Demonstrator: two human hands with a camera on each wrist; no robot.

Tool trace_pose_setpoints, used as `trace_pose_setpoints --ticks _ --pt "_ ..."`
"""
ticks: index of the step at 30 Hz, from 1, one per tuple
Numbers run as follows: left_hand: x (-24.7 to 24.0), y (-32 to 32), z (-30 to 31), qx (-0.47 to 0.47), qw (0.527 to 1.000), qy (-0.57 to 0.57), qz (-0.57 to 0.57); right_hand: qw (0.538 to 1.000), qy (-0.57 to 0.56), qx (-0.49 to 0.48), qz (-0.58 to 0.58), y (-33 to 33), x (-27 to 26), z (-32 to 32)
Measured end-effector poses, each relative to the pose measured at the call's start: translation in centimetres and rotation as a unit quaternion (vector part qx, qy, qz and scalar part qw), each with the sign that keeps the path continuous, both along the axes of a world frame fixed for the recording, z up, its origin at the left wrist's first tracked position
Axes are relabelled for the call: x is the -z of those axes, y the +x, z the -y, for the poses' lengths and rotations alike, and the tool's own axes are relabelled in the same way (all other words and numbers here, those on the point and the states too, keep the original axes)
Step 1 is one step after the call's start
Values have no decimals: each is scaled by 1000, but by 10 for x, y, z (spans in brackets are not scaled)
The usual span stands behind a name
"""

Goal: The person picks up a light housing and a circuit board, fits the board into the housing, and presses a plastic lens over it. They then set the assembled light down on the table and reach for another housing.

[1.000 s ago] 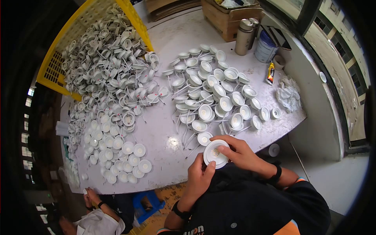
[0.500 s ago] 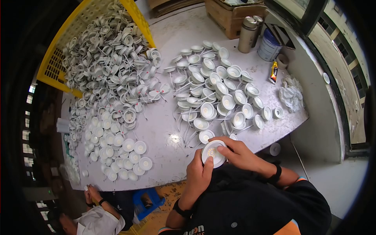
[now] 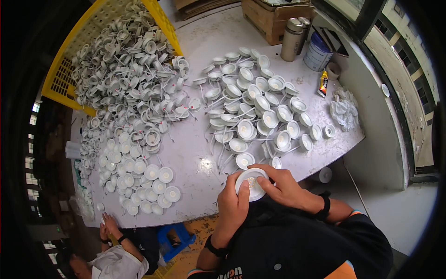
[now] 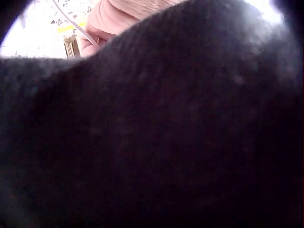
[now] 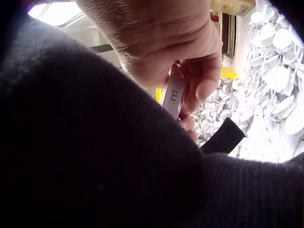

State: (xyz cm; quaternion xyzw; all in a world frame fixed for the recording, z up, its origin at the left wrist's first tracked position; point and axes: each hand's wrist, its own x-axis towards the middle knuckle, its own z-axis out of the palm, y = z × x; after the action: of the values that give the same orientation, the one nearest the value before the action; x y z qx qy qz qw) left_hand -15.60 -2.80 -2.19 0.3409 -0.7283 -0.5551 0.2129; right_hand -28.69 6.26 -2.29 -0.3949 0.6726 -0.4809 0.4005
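Observation:
Close to my body in the head view, both hands hold one round white LED downlight (image 3: 254, 192), its dished face with a yellowish centre turned up. My left hand (image 3: 230, 200) grips its left rim, with the thumb reaching over the face. On the other side my right hand (image 3: 285, 188) holds the rim, thumb also on the face near the centre. A marked white side of the downlight (image 5: 174, 97) shows between the right fingers in the right wrist view. Dark cloth covers most of the left wrist view, leaving part of the left hand (image 4: 111, 19) and a thin pale cable (image 4: 71, 21).
Beyond my hands lies a group of similar downlights (image 3: 269, 119) with cables. A yellow crate (image 3: 55, 88) spills a large heap at the left. Bottles (image 3: 291, 42), a tub (image 3: 318, 53), a yellow tube (image 3: 323, 83) and crumpled plastic (image 3: 344, 111) stand right. Another person (image 3: 116, 262) sits lower left.
My left thumb has slid up and leftward over the downlight's face, and the downlight has turned slightly in my hands. The other person's hands have moved up onto the table edge.

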Motion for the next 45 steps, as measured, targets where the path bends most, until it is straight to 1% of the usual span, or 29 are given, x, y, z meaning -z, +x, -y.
trace_pose_setpoints --ticks 2,5,6,8,9,11,12,14,15,17,21,23,24,26,27,29,30,32,33,35,39,41,45 --pt "2 2 1 -3 996 -83 18 999 -4 7 -38 3 -3 2" --pt "1 2 3 4 993 -117 35 996 -41 7 -73 4 -8 3" --pt "1 1 2 5 993 -117 34 996 -41 8 -73 5 -6 3" --pt "-2 0 2 14 993 -109 33 984 -130 23 -120 8 2 5" --pt "-3 0 2 16 993 -109 32 984 -128 25 -121 8 3 5" --pt "-5 1 3 20 997 -60 36 982 -138 14 -127 6 3 6" --pt "-3 1 3 20 997 -59 35 982 -138 14 -128 4 2 6" --pt "2 2 4 9 1000 -6 -24 999 -30 7 5 1 -3 5" --pt "3 3 5 8 1000 -5 -25 1000 -30 6 5 0 -5 5" --pt "4 5 6 6 999 13 -37 999 -2 -10 48 -1 -7 3" --pt "5 4 4 11 1000 -7 -4 999 -24 3 27 2 -2 6" --pt "4 4 3 15 998 -52 24 1000 10 -6 1 1 -3 7" --pt "4 4 3 15 998 -52 25 1000 10 -6 2 1 -4 7" --pt "5 4 1 26 991 -124 40 1000 9 -9 -5 0 -4 7" --pt "5 4 2 26 991 -125 41 1000 9 -9 -4 0 -1 8" --pt "6 4 2 23 996 -79 32 999 -49 0 -11 0 8 7" --pt "7 3 3 23 996 -80 32 999 -49 0 -10 0 6 8" --pt "8 3 3 10 999 -34 24 988 3 16 151 1 2 8" --pt "7 3 4 12 999 -35 25 988 3 18 151 0 3 8" --pt "6 5 8 34 999 17 12 999 -44 20 -14 1 8 6" --pt "3 9 9 62 998 22 19 997 -48 44 -49 -2 7 7" --pt "2 10 9 76 996 -18 44 990 -38 24 -131 -6 6 7" --pt "-3 11 8 91 993 -33 70 988 -22 21 -150 -7 4 8"
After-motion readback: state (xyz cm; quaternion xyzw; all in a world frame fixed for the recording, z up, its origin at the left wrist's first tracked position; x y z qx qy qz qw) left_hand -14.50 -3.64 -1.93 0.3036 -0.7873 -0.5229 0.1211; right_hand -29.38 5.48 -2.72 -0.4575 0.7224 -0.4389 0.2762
